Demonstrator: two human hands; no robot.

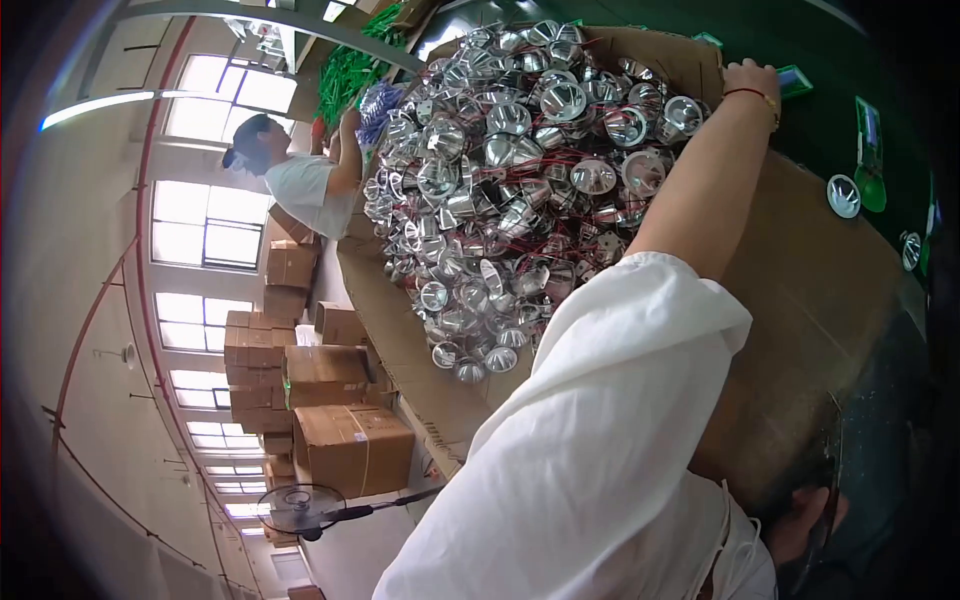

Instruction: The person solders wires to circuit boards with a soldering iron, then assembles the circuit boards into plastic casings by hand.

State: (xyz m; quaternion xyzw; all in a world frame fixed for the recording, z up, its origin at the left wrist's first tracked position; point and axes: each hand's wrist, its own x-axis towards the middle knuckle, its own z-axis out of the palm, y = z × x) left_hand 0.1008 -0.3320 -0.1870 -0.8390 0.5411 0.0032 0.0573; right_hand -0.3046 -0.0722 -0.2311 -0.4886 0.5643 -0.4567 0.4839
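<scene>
My left arm, in a white sleeve, reaches across a big cardboard box (430,400) heaped with silver reflector cups (510,150) trailing red wires. At the box's far right corner my left hand (752,82) has its fingers curled closed; what they grip is hidden. A green elongated plastic part (795,82) lies right beside this hand, partly behind it. My right hand (800,522) is low at the right, in shadow by the cardboard's near edge, its fingers too dark and blurred to read.
On the dark green surface at right lie another green part (870,160), a loose reflector cup (843,196) and a second cup (910,250). A co-worker (300,180) stands at left near green plastic pieces (350,80). Stacked cartons (355,445) and a fan (305,510) stand beyond.
</scene>
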